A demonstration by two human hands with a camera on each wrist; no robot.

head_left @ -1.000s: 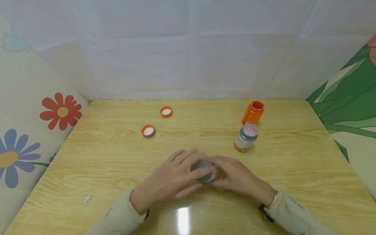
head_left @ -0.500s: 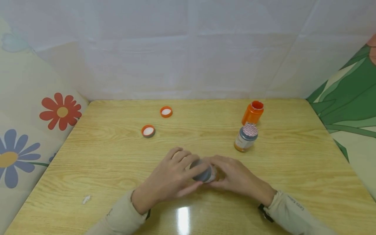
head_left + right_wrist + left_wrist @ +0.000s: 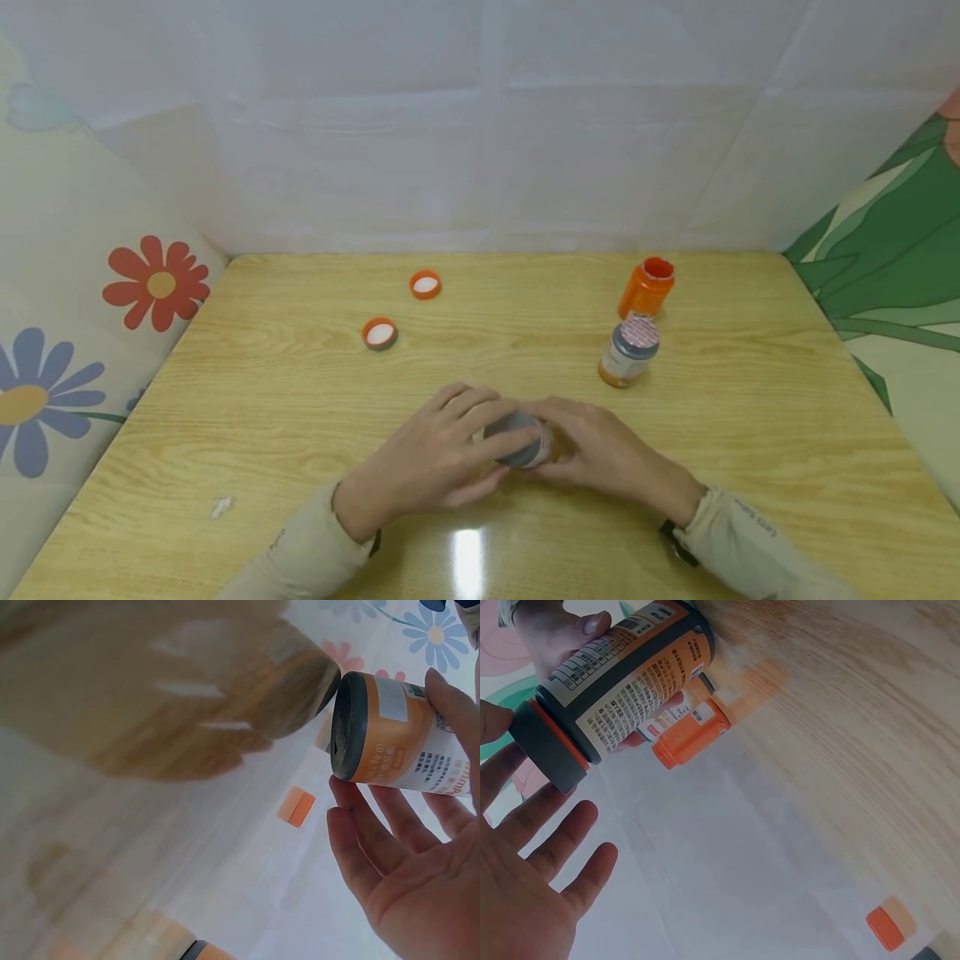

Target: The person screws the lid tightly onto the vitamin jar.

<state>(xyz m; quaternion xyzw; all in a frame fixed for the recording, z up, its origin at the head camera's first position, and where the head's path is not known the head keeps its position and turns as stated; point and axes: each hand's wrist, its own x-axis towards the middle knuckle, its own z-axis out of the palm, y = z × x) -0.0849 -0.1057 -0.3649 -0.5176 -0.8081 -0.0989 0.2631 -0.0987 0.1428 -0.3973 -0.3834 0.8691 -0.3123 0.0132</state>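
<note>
Between my hands, near the front of the table, a supplement bottle (image 3: 630, 679) with an orange, white and dark grey label lies tipped, its capped end toward the left. My right hand (image 3: 603, 450) holds its body, with the thumb on one side and the fingers along the other in the right wrist view. The left hand (image 3: 431, 458) has its thumb and front fingers on the dark grey cap (image 3: 546, 746), while the other fingers spread loose. An orange ring shows between cap and body. The bottle's dark base (image 3: 349, 726) faces the right wrist camera.
At the back right stand an uncapped orange bottle (image 3: 643, 290) and, before it, a similar grey-topped bottle (image 3: 624, 362) with a patterned seal (image 3: 640, 332). Two caps lie upturned at the back left, one orange (image 3: 425, 285), one grey outside (image 3: 379, 335). A white scrap (image 3: 221, 507) lies front left.
My left fingers have shifted on the cap, lifting back half a second ago and now lying forward over it again. The right hand and the bottle stay almost in place.
</note>
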